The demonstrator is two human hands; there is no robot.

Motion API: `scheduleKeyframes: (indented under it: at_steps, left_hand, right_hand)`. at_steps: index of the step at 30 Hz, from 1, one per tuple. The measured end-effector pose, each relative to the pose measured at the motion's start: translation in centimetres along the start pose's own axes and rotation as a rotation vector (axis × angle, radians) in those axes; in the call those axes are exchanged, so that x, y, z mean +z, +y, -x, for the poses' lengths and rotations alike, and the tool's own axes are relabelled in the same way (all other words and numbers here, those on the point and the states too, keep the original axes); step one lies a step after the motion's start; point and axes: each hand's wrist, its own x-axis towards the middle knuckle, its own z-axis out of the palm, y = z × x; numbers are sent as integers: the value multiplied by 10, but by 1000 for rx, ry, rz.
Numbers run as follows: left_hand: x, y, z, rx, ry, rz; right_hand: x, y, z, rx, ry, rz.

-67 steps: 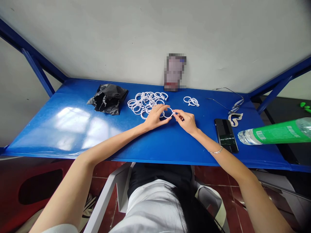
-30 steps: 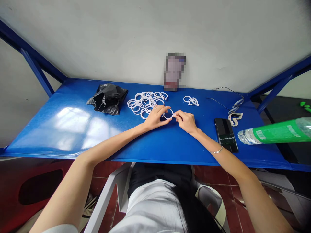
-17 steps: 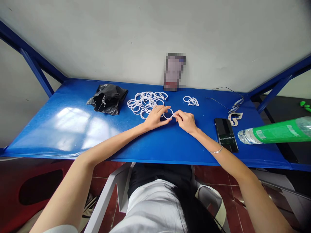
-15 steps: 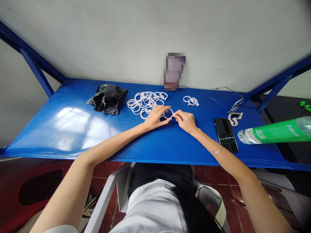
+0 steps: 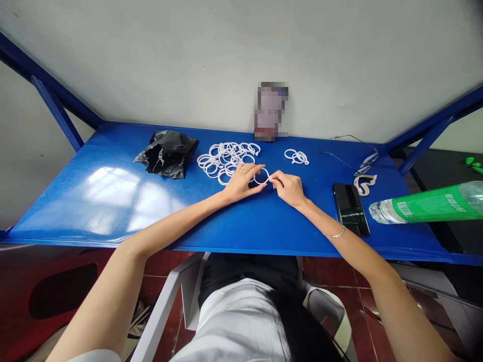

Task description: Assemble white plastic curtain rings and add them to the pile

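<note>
A white curtain ring [image 5: 267, 172] is held between my two hands. My left hand [image 5: 241, 183] spans it, thumb below and fingers above, against its edges. At the ring's right side, my right hand [image 5: 290, 188] pinches the small eyelet, which the fingertips mostly hide. Just behind my left hand lies a heap of white curtain rings [image 5: 215, 151], partly covered by that hand. A smaller group of rings [image 5: 296, 156] lies apart, behind my right hand.
On the blue table [image 5: 226, 221] a crumpled black plastic bag [image 5: 177, 146] lies at left. To the right are a dark phone [image 5: 350, 208], eyeglasses [image 5: 365, 163], a white curved piece [image 5: 365, 185] and a green-labelled bottle [image 5: 430, 203]. A blurred-out upright object [image 5: 269, 113] leans on the wall.
</note>
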Motion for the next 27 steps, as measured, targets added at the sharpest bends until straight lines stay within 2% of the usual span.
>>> scheduleKeyframes:
  at_steps: [18, 27]
  left_hand:
    - [1, -1, 0, -12, -10, -2]
    - [-1, 0, -1, -32, -7, 1]
  right_hand:
    - [1, 0, 0, 21, -18, -6]
    - [2, 1, 0, 5, 37, -14]
